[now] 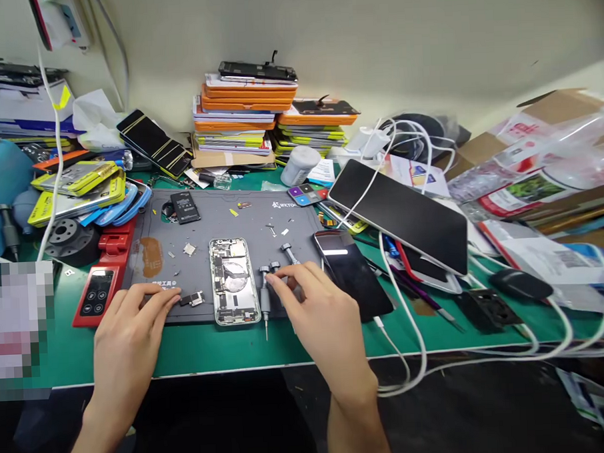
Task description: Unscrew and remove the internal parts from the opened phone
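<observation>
An opened phone [236, 283], its inner parts bare, lies on the grey mat [209, 214]. Right of it, my right hand [323, 312] has thumb and fingers closed at the top of a grey screwdriver [265, 298], whose tip points toward me. Another screwdriver [289, 254] lies just beyond those fingers, partly hidden. My left hand [131, 324] rests at the mat's lower left with its fingertips pressed together. They meet the left end of a small black-and-silver phone part [192, 298]; whether they grip it is unclear. Tiny loose metal pieces [189, 249] and a black battery [185, 207] are farther up.
A red device with a display [95, 292] borders the mat on the left. To the right lie a dark phone [351, 271], a tilted tablet [401, 212] and looping white cables [420, 341]. Stacked boxes [246, 102] and a white jar [300, 165] stand behind.
</observation>
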Available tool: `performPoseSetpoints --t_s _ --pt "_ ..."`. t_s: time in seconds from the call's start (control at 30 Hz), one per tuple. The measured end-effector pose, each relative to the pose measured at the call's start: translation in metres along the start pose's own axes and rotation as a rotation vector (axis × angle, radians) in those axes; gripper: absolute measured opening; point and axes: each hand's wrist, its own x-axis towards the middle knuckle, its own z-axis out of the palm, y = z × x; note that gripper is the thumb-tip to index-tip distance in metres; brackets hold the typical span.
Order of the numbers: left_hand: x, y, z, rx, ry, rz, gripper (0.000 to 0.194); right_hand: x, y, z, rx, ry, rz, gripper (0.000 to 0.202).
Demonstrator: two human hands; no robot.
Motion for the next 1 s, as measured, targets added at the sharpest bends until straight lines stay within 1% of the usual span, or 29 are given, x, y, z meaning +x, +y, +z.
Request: performPoseSetpoints --t_s 0.07,0.13,0.27,0.37,0.47,0.57,0.67,0.73,0.8,0.9,1.0 --pt "-0.003 0.0 0.001 -0.002 0.006 -0.005 0.022 0.001 -0.001 0.001 -0.034 -0.03 -0.01 0.044" --pt "-0.005 0.0 0.002 -0.007 0.02 0.003 0.022 0.001 0.0 0.001 -0.041 -0.062 0.0 0.044" --pt "-0.006 -0.001 0.005 -0.018 0.043 0.001 0.022 0.001 0.007 -0.003 0.015 -0.113 0.077 0.031" --pt "-0.005 0.0 0.006 -0.027 0.045 -0.017 0.023 -0.001 0.01 -0.005 0.04 -0.129 0.098 0.03" --pt "-0.007 0.002 0.006 -0.039 0.04 -0.03 0.025 -0.002 0.011 -0.003 0.019 -0.092 0.082 0.035" --pt "-0.011 0.002 0.006 -0.057 0.027 -0.06 0.032 -0.001 0.009 0.004 -0.057 -0.009 0.073 0.035" --pt "-0.015 0.003 0.006 -0.076 0.057 -0.098 0.033 -0.001 0.006 0.007 -0.14 0.063 0.071 0.036" --pt "-0.017 0.005 0.006 -0.105 0.095 -0.116 0.028 -0.003 0.006 0.007 -0.152 0.062 0.053 0.039" --pt "-0.018 0.007 0.006 -0.136 0.116 -0.136 0.024 -0.007 0.008 0.005 -0.149 0.032 0.028 0.041" --pt "-0.019 0.009 0.005 -0.149 0.125 -0.162 0.021 -0.012 0.014 0.003 -0.159 -0.004 0.011 0.04" --pt "-0.017 0.01 0.0 -0.16 0.141 -0.162 0.018 -0.011 0.018 0.005 -0.164 -0.003 0.03 0.036"
